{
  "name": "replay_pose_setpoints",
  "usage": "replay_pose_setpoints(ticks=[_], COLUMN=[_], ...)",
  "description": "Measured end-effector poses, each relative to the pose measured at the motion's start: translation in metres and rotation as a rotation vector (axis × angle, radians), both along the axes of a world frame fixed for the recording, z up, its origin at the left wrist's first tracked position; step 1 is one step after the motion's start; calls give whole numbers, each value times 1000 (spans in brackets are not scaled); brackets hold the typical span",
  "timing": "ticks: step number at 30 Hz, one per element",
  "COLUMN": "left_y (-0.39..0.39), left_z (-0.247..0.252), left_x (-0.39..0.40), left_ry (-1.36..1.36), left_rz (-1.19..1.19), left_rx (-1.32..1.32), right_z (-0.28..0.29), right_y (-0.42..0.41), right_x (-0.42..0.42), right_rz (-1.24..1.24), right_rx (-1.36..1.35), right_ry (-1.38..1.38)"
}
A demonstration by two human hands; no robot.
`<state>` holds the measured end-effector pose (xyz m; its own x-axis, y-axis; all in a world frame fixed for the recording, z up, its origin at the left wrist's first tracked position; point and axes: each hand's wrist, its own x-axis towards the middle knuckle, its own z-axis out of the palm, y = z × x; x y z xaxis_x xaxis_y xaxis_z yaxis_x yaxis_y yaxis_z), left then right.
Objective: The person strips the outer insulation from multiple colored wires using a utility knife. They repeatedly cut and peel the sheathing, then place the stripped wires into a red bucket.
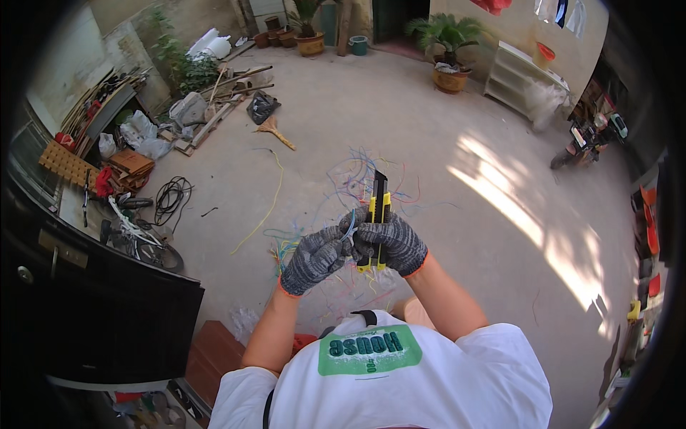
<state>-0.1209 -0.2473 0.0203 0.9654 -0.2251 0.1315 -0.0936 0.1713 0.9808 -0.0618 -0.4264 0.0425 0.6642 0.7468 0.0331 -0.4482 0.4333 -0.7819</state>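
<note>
My left hand (315,261), in a grey knit glove with an orange cuff, pinches a short piece of blue and pale electrical wire (351,224). Close against it, my right hand (397,244) wears a matching glove and grips a black and yellow utility knife (379,201). The knife stands with its dark blade end pointing away from me. My right fingers also meet the wire, though their exact hold on it is hidden. Beyond and below both hands, a loose tangle of blue, red and yellow wires (351,177) lies on the concrete floor (343,112).
At left are a black television-like panel (107,316), a bicycle (142,241), a coiled black cable (172,199) and stacked scrap. A broom (276,132) lies farther out. Potted plants (450,75), a white shelf (517,83) and a motorcycle (587,139) stand along the far side.
</note>
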Motion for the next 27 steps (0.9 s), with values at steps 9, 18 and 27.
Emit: replay_pose_setpoints(ticks=[9,18,27], left_y=[-16,-24,-16], left_z=[-6,28,41], left_x=[8,23,27], left_ry=[-231,-84,121], left_rz=[257,391,226], left_rx=[404,163,-27], right_z=[-17,-13,0], right_y=[19,17,13], right_x=[-4,-1,-12], right_rz=[-455,-419,-422], right_rx=[-411,-606,-636], right_ry=[-346,-571,-592])
